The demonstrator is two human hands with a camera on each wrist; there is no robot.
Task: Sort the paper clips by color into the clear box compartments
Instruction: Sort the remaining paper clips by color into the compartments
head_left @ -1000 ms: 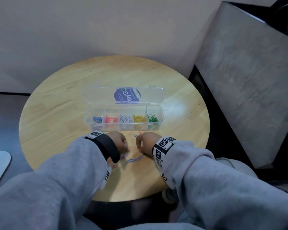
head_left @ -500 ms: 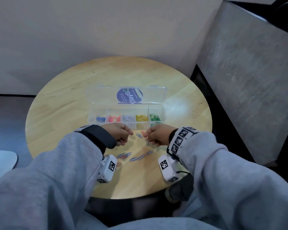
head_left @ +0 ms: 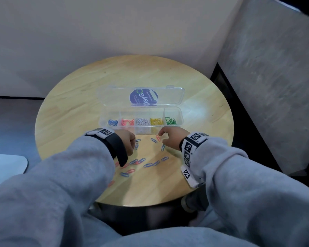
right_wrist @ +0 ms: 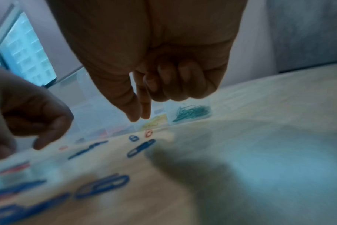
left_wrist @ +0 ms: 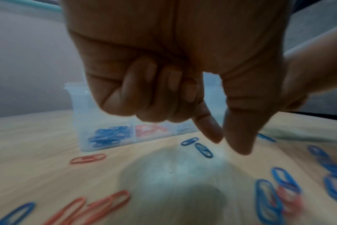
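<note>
The clear box (head_left: pixel 103 126) lies open on the round wooden table (head_left: pixel 70 113), with blue (head_left: pixel 112 122), red (head_left: pixel 127 122), white, yellow and green clips (head_left: pixel 170 121) in separate compartments. Loose blue and red clips (head_left: pixel 137 161) are scattered in front of it. My left hand (head_left: pixel 130 139) hovers over two blue clips (left_wrist: pixel 203 150); its index finger and thumb point down, the other fingers are curled, and nothing shows between them. My right hand (head_left: pixel 161 135) hangs the same way above a red clip (head_left: pixel 158 138) and a blue one (head_left: pixel 153 140), holding nothing visible.
The box lid (head_left: pixel 141 96) lies flat behind the compartments. A grey concrete-look panel (head_left: pixel 275 86) stands to the right of the table, and a wall rises behind it. More red clips (left_wrist: pixel 87 158) lie left of my left hand.
Both hands have moved forward from the loose pile to just in front of the box. Clips that my wrists covered now show.
</note>
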